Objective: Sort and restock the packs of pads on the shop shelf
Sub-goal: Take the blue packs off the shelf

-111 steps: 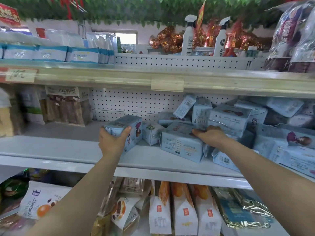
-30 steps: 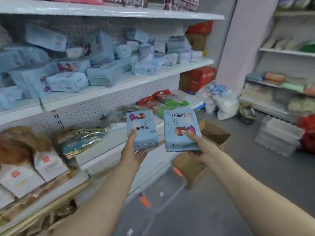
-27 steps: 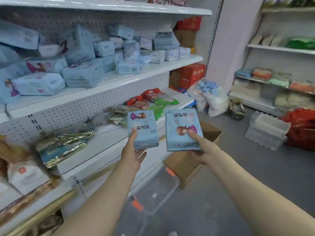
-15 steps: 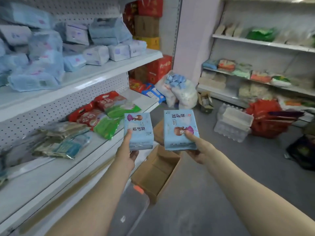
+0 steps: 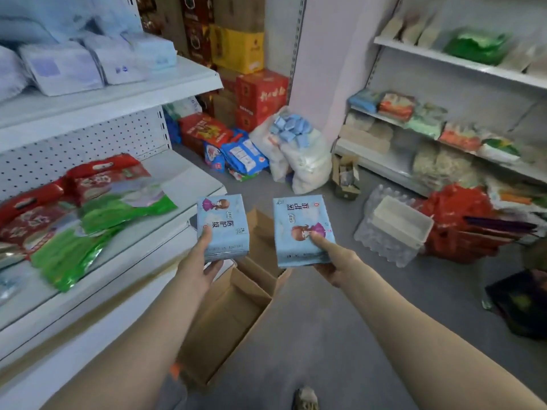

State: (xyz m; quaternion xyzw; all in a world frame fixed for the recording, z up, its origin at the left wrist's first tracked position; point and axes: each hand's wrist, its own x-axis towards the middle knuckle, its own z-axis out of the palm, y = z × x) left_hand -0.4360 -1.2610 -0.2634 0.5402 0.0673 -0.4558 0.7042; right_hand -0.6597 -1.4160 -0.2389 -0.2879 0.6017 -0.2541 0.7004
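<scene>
Both hands were raised in front of the person, each gripping one light-blue pack of pads. The left hand [image 5: 198, 267] held the left pack [image 5: 223, 229] from below, thumb [image 5: 205, 236] pressed on its printed face and the other fingers curled under its lower edge. The right hand [image 5: 334, 261] held the right pack [image 5: 302, 229] the same way, thumb on the cartoon figure, the remaining fingers hidden behind the pack. The two packs stood upright side by side, near but not touching (the right one appeared printed upside down relative to the left).

An open cardboard box [image 5: 231, 315] sat on the grey floor directly beneath the packs, at six o'clock from them. At ten o'clock, the upper shelf [image 5: 118, 96] carried further stocked packs of pads [image 5: 74, 66], blurred. At nine o'clock, red and green bags [image 5: 88, 208] lay flat on the lower shelf. At twelve o'clock, a white sack [image 5: 296, 161] with small blue packs on top leaned beside red cartons [image 5: 260, 93]. At three o'clock stood a clear plastic bin [image 5: 399, 223], touching a red basket [image 5: 461, 220].
</scene>
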